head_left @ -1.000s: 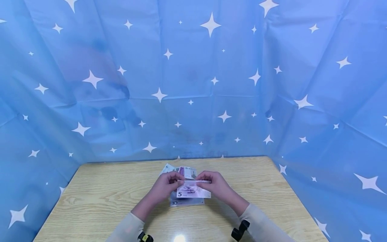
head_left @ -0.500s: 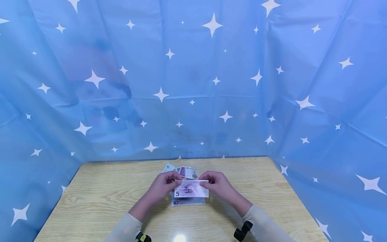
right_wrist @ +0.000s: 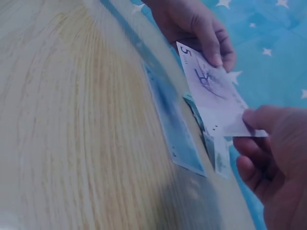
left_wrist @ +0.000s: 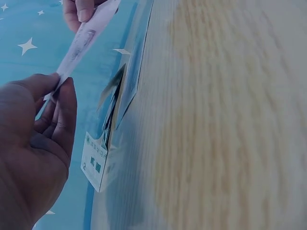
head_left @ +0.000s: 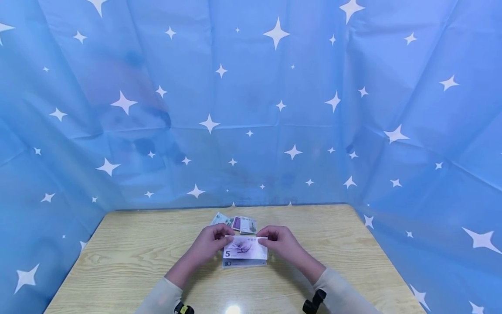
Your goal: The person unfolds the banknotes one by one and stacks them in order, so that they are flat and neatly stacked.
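Note:
A purple banknote marked 5 [head_left: 245, 249] is held flat above the table by both hands. My left hand [head_left: 212, 241] pinches its upper left corner between thumb and fingers. At the upper right corner my right hand [head_left: 280, 239] pinches it in the same way. Under it lies a bluish banknote marked 10 [right_wrist: 173, 125], mostly covered in the head view, with its lower edge showing. Behind the hands rest several more notes: a pale note marked 1 [head_left: 248, 225], a purple one [head_left: 236, 223] and a greenish one [left_wrist: 95, 163], partly overlapping.
The wooden table [head_left: 137, 248] extends to both sides of the hands and toward the person. A blue curtain with white stars [head_left: 251, 109] hangs right behind the table's back edge and along the sides. Dark wrist straps [head_left: 314, 302] sit on both sleeves.
The purple 5 note has shifted slightly left, then lowered a little toward the 10 note, covering more of it. Both hands keep their pinch.

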Action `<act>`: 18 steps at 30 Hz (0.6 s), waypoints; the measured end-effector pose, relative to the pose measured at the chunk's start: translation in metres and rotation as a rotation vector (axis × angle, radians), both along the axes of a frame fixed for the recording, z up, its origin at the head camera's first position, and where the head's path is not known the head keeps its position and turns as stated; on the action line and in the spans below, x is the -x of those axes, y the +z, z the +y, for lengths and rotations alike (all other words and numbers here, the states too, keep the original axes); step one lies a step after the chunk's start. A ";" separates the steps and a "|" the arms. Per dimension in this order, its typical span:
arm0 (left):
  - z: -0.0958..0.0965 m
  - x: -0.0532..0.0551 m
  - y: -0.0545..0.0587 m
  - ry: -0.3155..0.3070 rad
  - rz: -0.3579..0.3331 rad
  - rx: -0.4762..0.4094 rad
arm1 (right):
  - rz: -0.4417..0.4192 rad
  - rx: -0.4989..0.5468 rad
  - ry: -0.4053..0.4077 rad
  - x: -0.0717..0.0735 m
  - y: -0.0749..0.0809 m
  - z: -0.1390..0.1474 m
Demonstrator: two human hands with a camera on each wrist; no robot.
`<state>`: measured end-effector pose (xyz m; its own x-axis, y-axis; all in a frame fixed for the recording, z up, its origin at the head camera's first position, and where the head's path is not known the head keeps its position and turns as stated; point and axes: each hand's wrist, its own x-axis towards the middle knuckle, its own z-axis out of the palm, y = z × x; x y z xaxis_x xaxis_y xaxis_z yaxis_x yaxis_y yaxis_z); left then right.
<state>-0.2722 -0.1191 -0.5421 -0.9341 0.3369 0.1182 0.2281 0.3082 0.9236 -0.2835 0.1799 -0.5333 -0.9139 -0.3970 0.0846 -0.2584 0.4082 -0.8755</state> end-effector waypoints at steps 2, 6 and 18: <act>-0.001 0.001 -0.001 -0.006 0.005 0.031 | 0.001 -0.017 0.005 0.001 -0.001 0.000; -0.003 0.004 -0.005 -0.030 0.005 0.103 | 0.009 -0.054 0.015 0.003 -0.004 -0.001; -0.004 0.006 -0.006 -0.067 0.013 0.206 | 0.019 -0.116 0.045 0.008 -0.011 -0.003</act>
<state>-0.2778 -0.1236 -0.5482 -0.9075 0.4167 0.0523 0.2661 0.4742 0.8392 -0.2912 0.1771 -0.5446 -0.8936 -0.4457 0.0524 -0.2945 0.4943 -0.8179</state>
